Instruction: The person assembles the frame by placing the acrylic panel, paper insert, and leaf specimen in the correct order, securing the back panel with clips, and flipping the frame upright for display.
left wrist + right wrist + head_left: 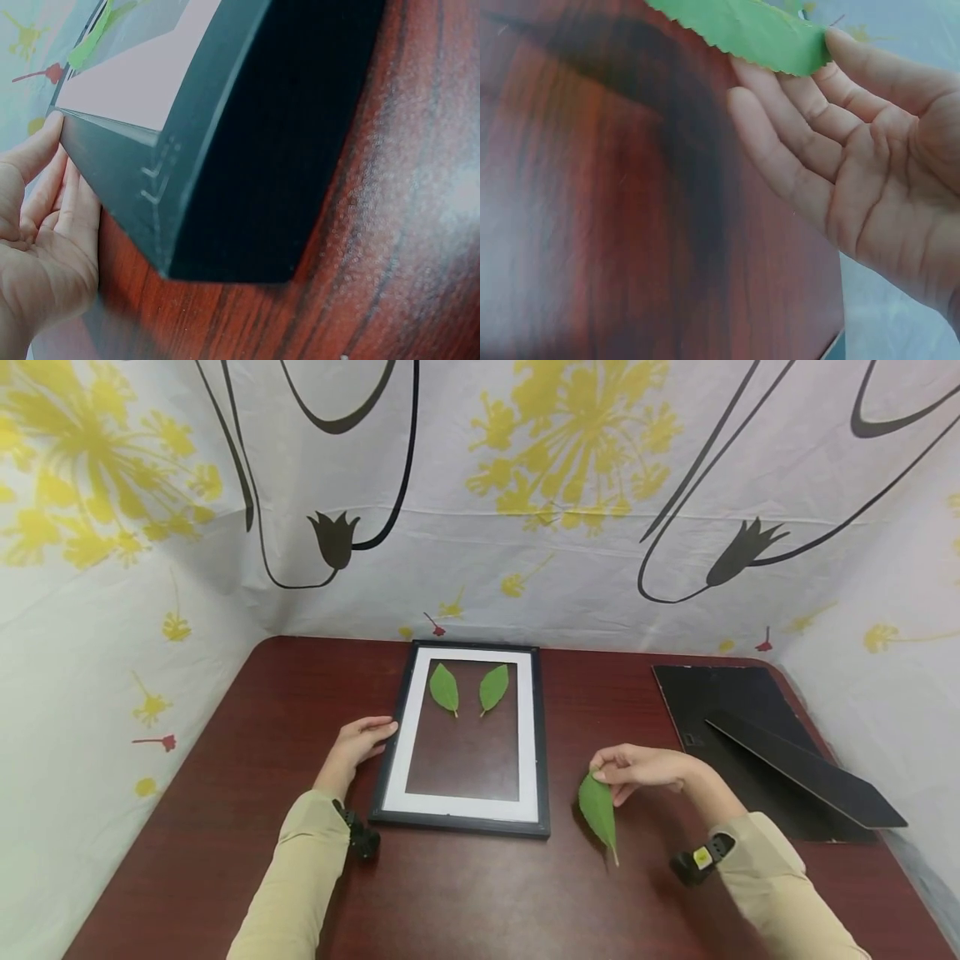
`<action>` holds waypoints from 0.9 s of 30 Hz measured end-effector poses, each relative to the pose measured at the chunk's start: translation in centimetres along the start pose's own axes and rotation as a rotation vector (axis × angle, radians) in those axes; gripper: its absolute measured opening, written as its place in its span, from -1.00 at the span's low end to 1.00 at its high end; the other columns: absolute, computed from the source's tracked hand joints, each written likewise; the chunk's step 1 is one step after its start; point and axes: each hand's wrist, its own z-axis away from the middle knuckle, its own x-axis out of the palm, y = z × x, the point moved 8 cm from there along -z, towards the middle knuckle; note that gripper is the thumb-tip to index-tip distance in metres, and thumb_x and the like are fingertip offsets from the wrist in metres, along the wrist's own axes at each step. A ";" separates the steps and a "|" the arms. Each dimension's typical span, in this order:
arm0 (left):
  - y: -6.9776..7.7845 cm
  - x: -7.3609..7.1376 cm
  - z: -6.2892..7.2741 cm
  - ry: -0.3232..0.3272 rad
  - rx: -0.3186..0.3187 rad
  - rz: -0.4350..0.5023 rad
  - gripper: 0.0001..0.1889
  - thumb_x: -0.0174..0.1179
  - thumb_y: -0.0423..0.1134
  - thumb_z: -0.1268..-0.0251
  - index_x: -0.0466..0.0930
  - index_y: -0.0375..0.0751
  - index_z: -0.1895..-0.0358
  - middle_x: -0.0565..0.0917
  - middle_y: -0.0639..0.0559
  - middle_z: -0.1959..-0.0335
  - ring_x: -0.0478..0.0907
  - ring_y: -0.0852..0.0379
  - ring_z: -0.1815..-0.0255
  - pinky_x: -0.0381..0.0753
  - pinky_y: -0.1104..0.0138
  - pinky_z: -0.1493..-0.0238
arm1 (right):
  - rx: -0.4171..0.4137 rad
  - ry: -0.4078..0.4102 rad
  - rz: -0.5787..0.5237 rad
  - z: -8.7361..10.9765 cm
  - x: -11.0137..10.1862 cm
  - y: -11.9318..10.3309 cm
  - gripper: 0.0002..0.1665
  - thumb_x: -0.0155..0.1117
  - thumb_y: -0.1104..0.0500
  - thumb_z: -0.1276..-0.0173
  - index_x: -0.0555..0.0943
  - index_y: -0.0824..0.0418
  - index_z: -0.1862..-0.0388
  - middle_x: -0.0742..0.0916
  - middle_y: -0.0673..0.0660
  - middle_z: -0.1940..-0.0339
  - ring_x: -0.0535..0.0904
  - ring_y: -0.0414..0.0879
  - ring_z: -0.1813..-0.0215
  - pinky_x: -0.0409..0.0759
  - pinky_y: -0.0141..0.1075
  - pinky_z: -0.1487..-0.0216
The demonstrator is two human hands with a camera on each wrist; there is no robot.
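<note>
A black picture frame (543, 760) with a white mat lies on the table, and two green leaves, a left leaf (444, 687) and a right leaf (494, 687), rest apart inside its upper opening, stems pointing down. My left hand (356, 747) holds the frame's left edge; in the left wrist view, its thumb (46, 139) touches the rim and the other fingers lie along the side. Right of the frame, my right hand (637, 770) pinches a larger leaf (597, 810) by one end, stem hanging down. The right wrist view shows this leaf (742, 34) between thumb and fingers.
A black backing board (712, 689) lies at the right side of the dark red wooden table (450, 902), its stand (802, 768) folded out at an angle. A white patterned cloth (450, 468) hangs behind and along both sides.
</note>
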 end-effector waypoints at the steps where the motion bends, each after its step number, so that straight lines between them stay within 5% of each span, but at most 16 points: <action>1: 0.0 0.0 0.0 0.001 0.000 0.001 -0.47 0.20 -0.18 -0.20 0.36 -0.26 -0.23 0.36 -0.17 -0.29 0.33 0.01 -0.28 0.44 0.22 -0.27 | -0.005 0.009 -0.011 -0.3 -0.1 -0.3 -0.72 -0.01 0.16 -0.42 0.40 0.39 0.09 0.63 -0.04 0.36 0.62 -0.16 0.32 0.69 -0.17 0.16; 14: -0.2 0.2 0.1 -0.012 0.008 -0.004 -0.45 0.20 -0.16 -0.20 0.35 -0.27 -0.24 0.35 -0.19 -0.30 0.30 -0.03 -0.31 0.43 0.21 -0.28 | -0.030 0.095 -0.119 -4.8 -0.7 -3.8 -0.73 0.02 0.14 -0.40 0.41 0.33 0.06 0.68 -0.02 0.36 0.63 -0.17 0.39 0.70 -0.12 0.20; 27: 0.1 0.1 -0.1 -0.003 0.012 0.010 -0.47 0.19 -0.22 -0.21 0.34 -0.29 -0.24 0.37 -0.21 -0.28 0.33 -0.03 -0.29 0.45 0.21 -0.26 | -0.018 0.168 -0.222 -8.9 -0.9 -6.0 -0.79 -0.13 0.24 -0.44 0.30 0.34 0.03 0.59 -0.02 0.41 0.58 -0.19 0.41 0.67 -0.30 0.22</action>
